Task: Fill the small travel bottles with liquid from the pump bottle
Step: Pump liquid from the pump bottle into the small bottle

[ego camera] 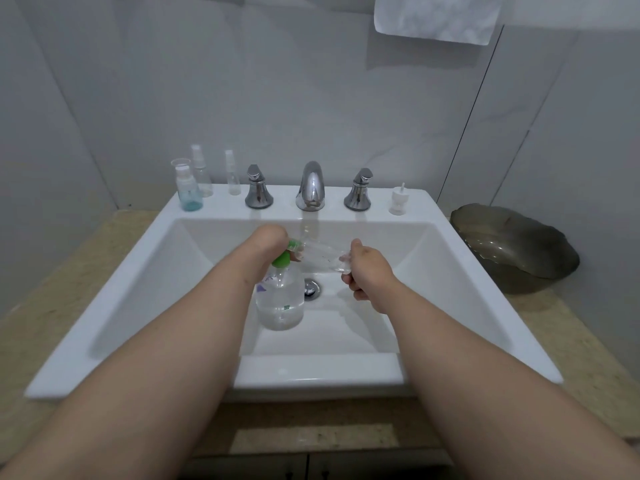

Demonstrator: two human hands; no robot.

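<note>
The left grip (268, 242) hides its fingers over the pump head (281, 259); the towel (438, 15) is cropped; fill of the travel bottle (322, 258) is unreadable.

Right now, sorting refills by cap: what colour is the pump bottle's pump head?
The pump head is green; head view shows it.

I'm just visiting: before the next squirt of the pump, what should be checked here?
1. Left hand on the green pump head of the clear plastic pump bottle: ok.
2. Small clear travel bottle in the right hand's grip: ok.
3. Travel bottle's mouth at the nozzle: cannot tell, too blurred.
4. Liquid left in pump bottle: ok.
5. Both over the white sink basin: ok.
6. White cap set aside on the ledge: ok.
</note>
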